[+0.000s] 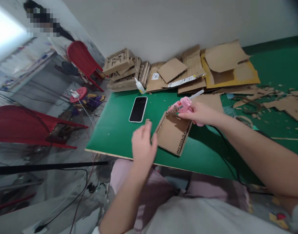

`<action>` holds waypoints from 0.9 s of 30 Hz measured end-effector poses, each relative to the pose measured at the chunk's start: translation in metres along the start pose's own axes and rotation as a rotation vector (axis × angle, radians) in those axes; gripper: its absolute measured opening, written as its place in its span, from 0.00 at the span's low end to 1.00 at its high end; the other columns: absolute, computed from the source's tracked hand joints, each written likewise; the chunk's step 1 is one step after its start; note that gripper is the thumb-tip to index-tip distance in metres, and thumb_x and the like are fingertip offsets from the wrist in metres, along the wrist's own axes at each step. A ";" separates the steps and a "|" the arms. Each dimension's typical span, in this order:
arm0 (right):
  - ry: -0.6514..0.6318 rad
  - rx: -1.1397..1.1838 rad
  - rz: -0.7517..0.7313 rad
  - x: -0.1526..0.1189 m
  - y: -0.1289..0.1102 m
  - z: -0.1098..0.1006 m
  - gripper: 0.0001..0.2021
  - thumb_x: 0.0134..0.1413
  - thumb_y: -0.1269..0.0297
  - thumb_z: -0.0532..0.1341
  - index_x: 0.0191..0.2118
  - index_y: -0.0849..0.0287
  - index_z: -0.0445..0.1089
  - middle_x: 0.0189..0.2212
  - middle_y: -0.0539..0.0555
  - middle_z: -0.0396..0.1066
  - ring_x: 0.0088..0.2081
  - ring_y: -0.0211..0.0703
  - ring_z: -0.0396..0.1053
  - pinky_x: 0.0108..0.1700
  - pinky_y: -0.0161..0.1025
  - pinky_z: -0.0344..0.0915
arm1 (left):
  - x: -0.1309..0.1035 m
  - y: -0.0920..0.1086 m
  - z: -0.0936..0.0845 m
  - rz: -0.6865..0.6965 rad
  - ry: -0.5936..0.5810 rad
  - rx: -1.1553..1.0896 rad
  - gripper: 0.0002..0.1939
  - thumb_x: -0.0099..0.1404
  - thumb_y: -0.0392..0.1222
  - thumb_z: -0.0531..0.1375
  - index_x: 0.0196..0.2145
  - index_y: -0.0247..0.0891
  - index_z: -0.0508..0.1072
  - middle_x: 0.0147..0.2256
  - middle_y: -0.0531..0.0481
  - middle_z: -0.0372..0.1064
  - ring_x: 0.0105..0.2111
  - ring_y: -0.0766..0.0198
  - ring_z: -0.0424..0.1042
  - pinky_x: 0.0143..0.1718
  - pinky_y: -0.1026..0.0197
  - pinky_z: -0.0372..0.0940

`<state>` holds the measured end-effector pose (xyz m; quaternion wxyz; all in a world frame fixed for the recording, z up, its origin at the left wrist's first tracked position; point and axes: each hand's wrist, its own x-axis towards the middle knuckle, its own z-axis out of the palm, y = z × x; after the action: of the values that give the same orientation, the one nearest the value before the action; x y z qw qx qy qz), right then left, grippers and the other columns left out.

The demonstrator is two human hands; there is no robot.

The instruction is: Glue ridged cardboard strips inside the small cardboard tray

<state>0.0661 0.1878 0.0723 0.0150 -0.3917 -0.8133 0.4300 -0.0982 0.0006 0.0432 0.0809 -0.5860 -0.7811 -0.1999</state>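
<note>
Green flat counter (pixel 115 131): carries shallow, open, rectangular brown cardboard tray (pixel 172 132), just left of right grip (pixel 205 113) and right of left grip (pixel 142 146). Pink plastic glue gun (pixel 186 103): grasped in right grip; nozzle end at tray's far left corner. Small brown ridged cardboard strip (pixel 147 121): at fingertips of left grip; cannot tell whether grasped.

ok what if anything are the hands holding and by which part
Right hand: pink plastic glue gun, by its handle. Left hand: can't tell whether it holds the small brown cardboard piece.
</note>
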 end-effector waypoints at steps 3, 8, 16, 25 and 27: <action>0.005 -0.031 0.007 -0.002 -0.004 0.001 0.20 0.48 0.47 0.55 0.19 0.58 0.55 0.10 0.47 0.56 0.13 0.35 0.58 0.19 0.34 0.54 | -0.035 0.042 0.009 0.291 -0.112 -0.103 0.22 0.62 0.50 0.54 0.51 0.35 0.66 0.43 0.41 0.67 0.46 0.55 0.63 0.49 0.53 0.58; 0.013 -0.024 -0.029 -0.008 -0.008 0.001 0.21 0.48 0.45 0.54 0.19 0.58 0.54 0.09 0.47 0.56 0.13 0.35 0.59 0.20 0.34 0.54 | -0.056 0.072 0.034 0.182 -0.056 -0.070 0.20 0.64 0.43 0.54 0.53 0.37 0.64 0.36 0.46 0.69 0.39 0.59 0.66 0.51 0.48 0.56; 0.012 0.053 -0.063 -0.039 -0.016 -0.022 0.22 0.46 0.43 0.56 0.20 0.59 0.59 0.13 0.48 0.60 0.16 0.34 0.58 0.19 0.33 0.53 | -0.021 0.020 -0.047 0.175 -0.258 -0.467 0.16 0.66 0.35 0.48 0.48 0.39 0.68 0.37 0.46 0.66 0.40 0.62 0.65 0.51 0.53 0.56; -0.177 0.028 0.032 -0.066 -0.033 -0.019 0.24 0.43 0.40 0.57 0.20 0.58 0.56 0.14 0.47 0.57 0.15 0.32 0.55 0.18 0.33 0.51 | 0.024 -0.041 -0.026 -0.134 -0.125 -1.116 0.10 0.60 0.41 0.55 0.25 0.37 0.73 0.22 0.53 0.66 0.23 0.67 0.63 0.26 0.65 0.57; -0.174 -0.016 -0.011 -0.067 -0.038 -0.014 0.22 0.45 0.41 0.56 0.21 0.58 0.57 0.13 0.45 0.54 0.15 0.32 0.54 0.18 0.33 0.50 | 0.032 -0.041 -0.017 -0.164 -0.097 -1.228 0.14 0.61 0.45 0.54 0.23 0.36 0.72 0.17 0.53 0.63 0.19 0.68 0.60 0.22 0.65 0.55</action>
<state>0.0935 0.1417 0.1287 -0.0563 -0.3484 -0.8171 0.4559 -0.1485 0.0125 0.0615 -0.3224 -0.4720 -0.5689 -0.5913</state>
